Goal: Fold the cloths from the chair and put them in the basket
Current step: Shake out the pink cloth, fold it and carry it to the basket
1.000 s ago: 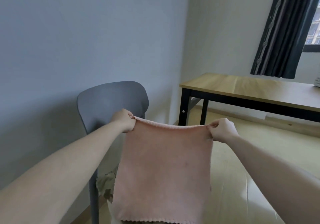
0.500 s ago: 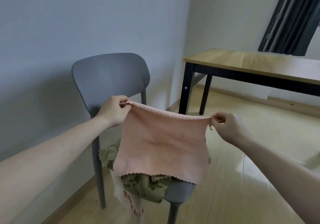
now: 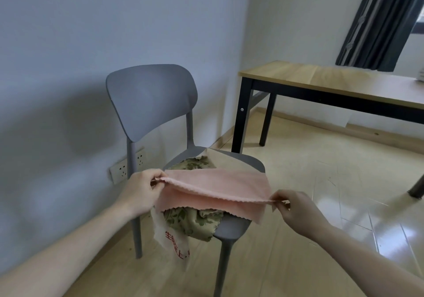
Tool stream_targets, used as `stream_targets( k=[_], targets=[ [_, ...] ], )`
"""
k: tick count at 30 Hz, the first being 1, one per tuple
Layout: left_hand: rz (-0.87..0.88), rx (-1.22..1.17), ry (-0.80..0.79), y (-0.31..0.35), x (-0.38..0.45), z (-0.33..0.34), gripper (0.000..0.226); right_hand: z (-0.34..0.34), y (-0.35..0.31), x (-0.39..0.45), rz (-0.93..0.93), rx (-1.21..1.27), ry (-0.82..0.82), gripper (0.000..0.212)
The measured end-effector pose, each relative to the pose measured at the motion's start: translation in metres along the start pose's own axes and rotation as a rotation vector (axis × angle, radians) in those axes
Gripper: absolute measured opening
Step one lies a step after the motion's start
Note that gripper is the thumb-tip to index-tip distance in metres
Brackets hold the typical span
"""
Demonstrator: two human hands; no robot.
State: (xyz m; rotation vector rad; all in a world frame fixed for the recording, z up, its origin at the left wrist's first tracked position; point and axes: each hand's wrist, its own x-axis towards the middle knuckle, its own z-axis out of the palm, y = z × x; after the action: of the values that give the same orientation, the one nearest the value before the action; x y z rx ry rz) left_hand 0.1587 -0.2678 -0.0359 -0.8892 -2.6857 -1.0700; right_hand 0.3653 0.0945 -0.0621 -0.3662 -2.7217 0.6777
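A pink cloth (image 3: pixel 218 187) is stretched between my hands just above the seat of a grey chair (image 3: pixel 151 99). My left hand (image 3: pixel 143 190) pinches its left corners and my right hand (image 3: pixel 296 212) pinches its right corners. The cloth lies doubled over, its scalloped edges near me. Under it on the seat sit a green patterned cloth (image 3: pixel 195 221), a beige cloth (image 3: pixel 231 161) and a white cloth with red print (image 3: pixel 174 239) that hangs off the seat's front. No basket is in view.
The chair stands against a blue-grey wall with a wall socket (image 3: pixel 125 167) behind its leg. A wooden table (image 3: pixel 332 81) with black legs stands to the right, dark curtains (image 3: pixel 378 21) behind it. The floor is glossy light wood.
My hands have lowered the pink cloth from hanging upright in front of the chair's back to lying doubled over the seat. My view has tilted down, and the whole seat shows.
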Motion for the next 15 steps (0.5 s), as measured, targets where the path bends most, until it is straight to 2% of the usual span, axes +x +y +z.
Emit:
stream_targets(
  k=[8,13,15],
  targets=[
    [0.03,0.096,-0.104,-0.015,-0.015,0.005,0.022,0.012,0.008,-0.011,-0.015,-0.108,-0.132,0.014],
    [0.036,0.066,0.069,-0.013,-0.009,0.005,0.021,0.013,0.011,-0.008,-0.002,-0.135,-0.108,0.012],
    [0.058,0.058,0.08,-0.014,-0.007,0.005,0.027,0.014,0.013,-0.007,-0.004,-0.142,-0.105,0.013]
  ],
)
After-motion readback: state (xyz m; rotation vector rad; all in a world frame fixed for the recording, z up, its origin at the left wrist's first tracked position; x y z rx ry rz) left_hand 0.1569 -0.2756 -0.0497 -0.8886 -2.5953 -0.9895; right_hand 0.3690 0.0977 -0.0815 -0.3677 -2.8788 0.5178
